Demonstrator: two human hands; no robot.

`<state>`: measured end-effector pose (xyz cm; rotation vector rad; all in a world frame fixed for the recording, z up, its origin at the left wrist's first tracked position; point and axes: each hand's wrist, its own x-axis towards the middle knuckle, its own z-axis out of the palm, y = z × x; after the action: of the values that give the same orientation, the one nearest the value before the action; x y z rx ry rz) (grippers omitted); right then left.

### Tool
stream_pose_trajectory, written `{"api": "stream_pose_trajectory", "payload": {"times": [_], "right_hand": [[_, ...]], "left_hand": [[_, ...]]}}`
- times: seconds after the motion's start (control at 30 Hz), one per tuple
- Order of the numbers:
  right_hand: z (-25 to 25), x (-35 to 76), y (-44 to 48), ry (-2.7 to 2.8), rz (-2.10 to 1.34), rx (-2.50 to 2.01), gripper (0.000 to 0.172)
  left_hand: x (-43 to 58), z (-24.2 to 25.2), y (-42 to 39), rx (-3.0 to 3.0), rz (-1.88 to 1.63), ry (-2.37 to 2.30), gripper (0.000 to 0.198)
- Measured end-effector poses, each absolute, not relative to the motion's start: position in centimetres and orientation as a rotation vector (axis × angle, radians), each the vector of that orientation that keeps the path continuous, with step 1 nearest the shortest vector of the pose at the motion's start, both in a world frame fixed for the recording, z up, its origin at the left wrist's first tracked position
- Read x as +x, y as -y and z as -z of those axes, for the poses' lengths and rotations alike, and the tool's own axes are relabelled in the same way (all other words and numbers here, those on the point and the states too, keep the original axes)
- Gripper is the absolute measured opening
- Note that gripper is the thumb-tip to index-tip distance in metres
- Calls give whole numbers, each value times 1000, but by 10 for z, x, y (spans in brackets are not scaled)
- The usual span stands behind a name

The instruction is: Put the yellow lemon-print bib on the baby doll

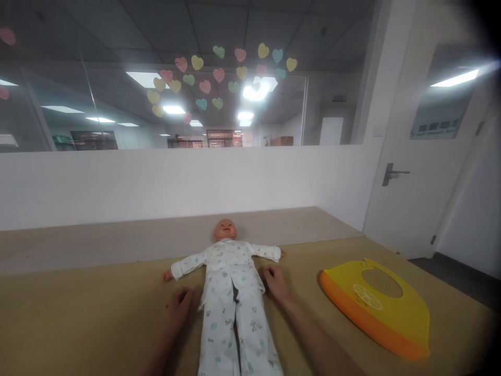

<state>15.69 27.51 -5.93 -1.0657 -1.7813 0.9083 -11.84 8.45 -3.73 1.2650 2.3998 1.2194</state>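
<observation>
A baby doll lies on its back on the table, face up with arms spread, dressed in a white patterned top and trousers. My left hand rests beside the doll's left-side hip in the picture, its fingers curled; what they hold, if anything, is hidden. On the other side my right hand lies next to the edge of the doll's top, fingers bent and closed. Whether it pinches the cloth cannot be made out.
A yellow and orange bib lies flat on the table at the right. Behind the table stand a white wall and a window with heart-shaped notes. A door is at the right.
</observation>
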Motion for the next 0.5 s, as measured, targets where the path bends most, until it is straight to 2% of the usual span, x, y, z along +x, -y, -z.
{"api": "stream_pose_trajectory", "payload": {"times": [0.3, 0.5], "right_hand": [[59, 156, -273, 1786, -953, -982, 22], [33, 147, -291, 1752, -933, -981, 24]], "left_hand": [[-113, 34, -86, 1376, -1366, -2253, 31], [-117, -4, -102, 1353, -1336, -2301, 32]]}}
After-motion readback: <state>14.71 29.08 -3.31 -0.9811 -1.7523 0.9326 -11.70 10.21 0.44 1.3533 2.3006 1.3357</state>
